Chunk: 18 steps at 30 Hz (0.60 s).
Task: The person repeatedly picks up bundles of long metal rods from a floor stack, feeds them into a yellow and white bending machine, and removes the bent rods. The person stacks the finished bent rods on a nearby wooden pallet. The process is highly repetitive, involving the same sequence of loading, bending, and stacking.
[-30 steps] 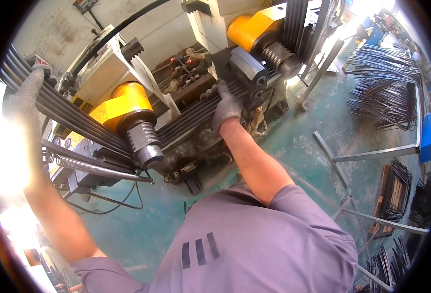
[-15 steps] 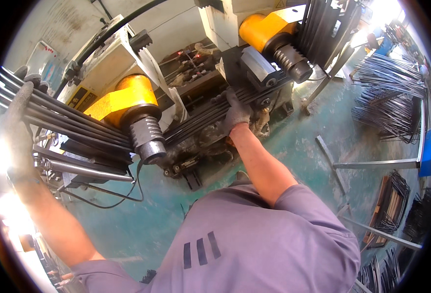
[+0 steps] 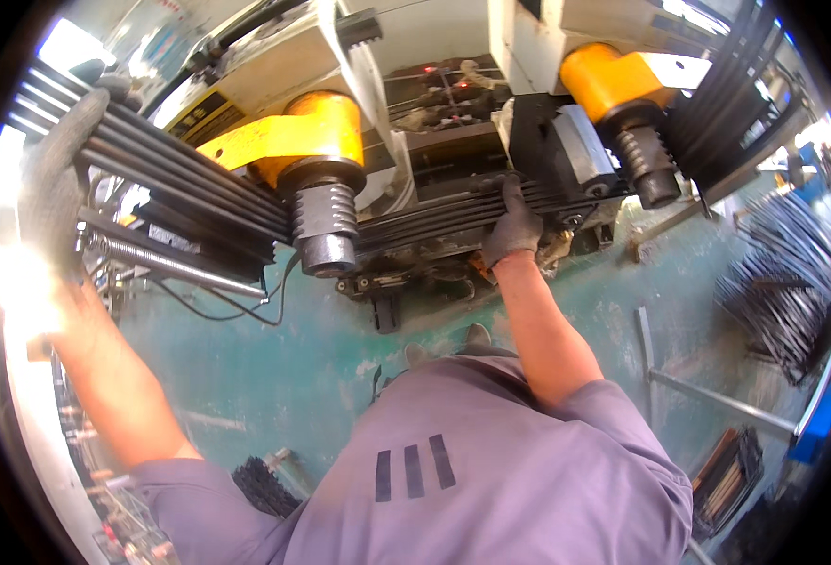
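Note:
A row of several dark metal bars [image 3: 425,226] runs across the machine in front of me and angles away at both ends. My left hand [image 3: 58,179], in a grey work glove, is wrapped round the left-hand ends of the bars. Glare washes out its wrist. My right hand [image 3: 512,226], also gloved, grips the middle stretch of the bars, with a finger stretched over the top. Close to the bars' left bend is a ribbed steel roller [image 3: 326,226] under a yellow machine arm [image 3: 317,137]. A second ribbed roller [image 3: 643,160] sits at the right bend, beside a steel clamp block [image 3: 583,151].
Below the left bars lies a coil spring [image 3: 171,262] with a black cable. Bundles of metal rods [image 3: 778,282] stand on the right near a metal frame [image 3: 717,400]. Another yellow arm [image 3: 613,80] is at the upper right. Green floor [image 3: 331,377] surrounds my feet.
My view has shifted, so the machine and bars appear farther right in the picture. Both hands keep their hold on the bars.

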Each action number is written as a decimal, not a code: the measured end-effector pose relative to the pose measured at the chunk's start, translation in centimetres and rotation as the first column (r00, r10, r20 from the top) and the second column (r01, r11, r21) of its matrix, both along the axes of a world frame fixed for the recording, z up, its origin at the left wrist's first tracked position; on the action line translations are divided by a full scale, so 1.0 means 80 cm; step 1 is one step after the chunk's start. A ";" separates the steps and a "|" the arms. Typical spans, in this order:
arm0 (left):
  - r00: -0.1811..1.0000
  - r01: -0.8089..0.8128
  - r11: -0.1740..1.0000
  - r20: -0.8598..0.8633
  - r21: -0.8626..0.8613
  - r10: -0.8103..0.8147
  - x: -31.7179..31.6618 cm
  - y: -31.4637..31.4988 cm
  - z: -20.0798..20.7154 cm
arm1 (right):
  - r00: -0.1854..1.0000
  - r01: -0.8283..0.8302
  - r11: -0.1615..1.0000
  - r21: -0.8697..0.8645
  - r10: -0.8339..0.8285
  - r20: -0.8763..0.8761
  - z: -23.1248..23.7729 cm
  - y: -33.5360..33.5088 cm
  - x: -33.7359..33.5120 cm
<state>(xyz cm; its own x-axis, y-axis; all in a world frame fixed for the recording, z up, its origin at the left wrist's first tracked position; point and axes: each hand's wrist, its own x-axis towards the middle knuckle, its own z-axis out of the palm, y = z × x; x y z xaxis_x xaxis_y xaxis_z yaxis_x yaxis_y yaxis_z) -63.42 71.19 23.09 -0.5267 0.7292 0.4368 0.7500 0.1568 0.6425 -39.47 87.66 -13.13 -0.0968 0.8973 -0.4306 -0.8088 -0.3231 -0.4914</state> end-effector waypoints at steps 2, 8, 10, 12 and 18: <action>0.997 0.063 0.998 0.048 0.027 -0.064 -0.010 0.001 -0.001 | 1.000 0.006 1.000 0.012 -0.006 -0.028 -0.033 0.013 -0.003; 1.000 -0.025 0.998 0.015 -0.063 0.026 -0.005 -0.005 0.001 | 0.982 -0.148 0.964 0.219 0.169 -0.079 -0.023 0.004 0.011; 0.998 -0.061 0.992 0.007 -0.114 0.063 -0.002 -0.008 0.005 | 0.983 -0.172 0.953 0.248 0.183 -0.020 -0.026 0.004 0.015; 0.992 -0.067 0.990 0.095 -0.122 0.079 0.003 -0.006 0.008 | 0.978 -0.188 0.934 0.304 0.206 -0.029 -0.032 0.008 0.018; 0.996 0.038 0.993 0.086 -0.108 -0.029 -0.025 -0.011 0.010 | 0.963 -0.223 0.918 0.328 0.259 -0.072 -0.033 0.012 0.020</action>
<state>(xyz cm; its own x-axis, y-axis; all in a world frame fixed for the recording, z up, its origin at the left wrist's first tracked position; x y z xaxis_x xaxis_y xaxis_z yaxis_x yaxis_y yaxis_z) -65.45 70.33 23.85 -0.5329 0.7881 0.3081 0.6998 0.2058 0.6840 -37.83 88.62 -15.81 -0.3580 0.9278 -0.1047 -0.7813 -0.3591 -0.5105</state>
